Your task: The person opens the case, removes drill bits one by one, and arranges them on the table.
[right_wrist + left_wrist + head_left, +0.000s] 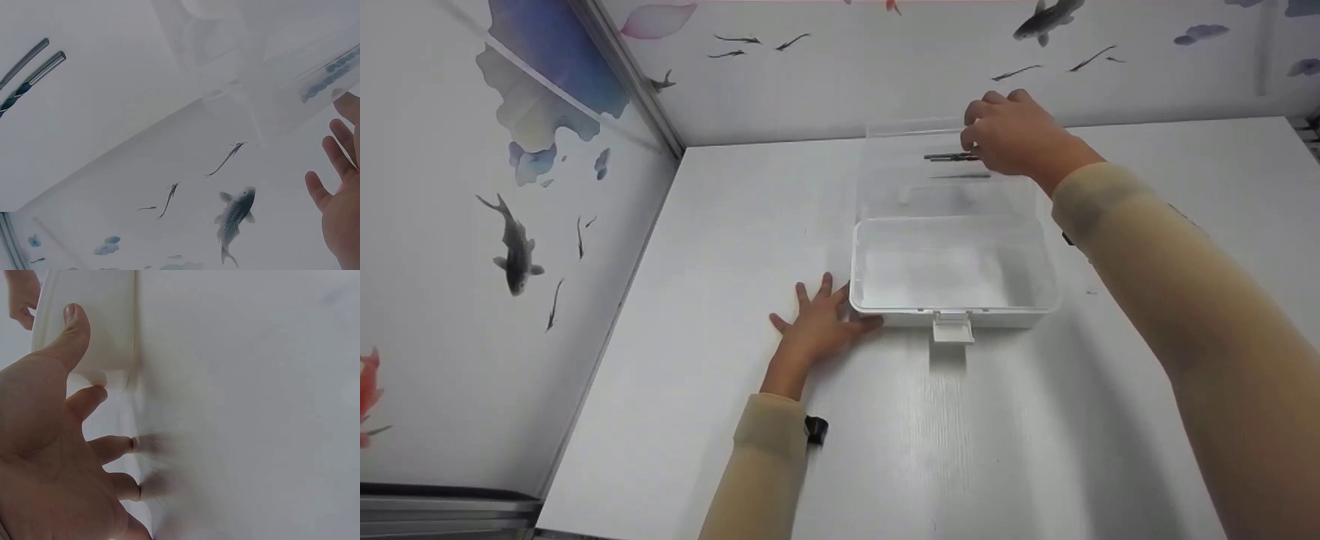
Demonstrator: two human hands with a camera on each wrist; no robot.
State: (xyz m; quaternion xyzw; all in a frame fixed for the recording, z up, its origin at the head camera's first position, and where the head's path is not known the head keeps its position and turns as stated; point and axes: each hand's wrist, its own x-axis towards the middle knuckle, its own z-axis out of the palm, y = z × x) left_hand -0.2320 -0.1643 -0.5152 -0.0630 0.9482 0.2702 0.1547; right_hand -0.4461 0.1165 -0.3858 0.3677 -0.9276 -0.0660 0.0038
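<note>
A clear plastic box (952,262) stands on the white table with its latch (952,330) toward me. Its transparent lid (885,187) is raised at the back. My left hand (821,326), fingers spread, rests at the box's front left corner; the left wrist view shows this hand (50,433) by the box wall (112,337). My right hand (1009,135) curls its fingers at the lid's far edge; its thumb is hidden. Beside it, dark thin rods (949,157) show at the lid; in the right wrist view, spiral drill bits (334,79) appear hazily through or in the plastic.
Two drill bits (42,70) with bright shanks lie on the table in the right wrist view; my sleeve (1192,300) mostly hides that side in the head view. Wall panels with painted fish (514,247) border the table (720,225) at the left and back.
</note>
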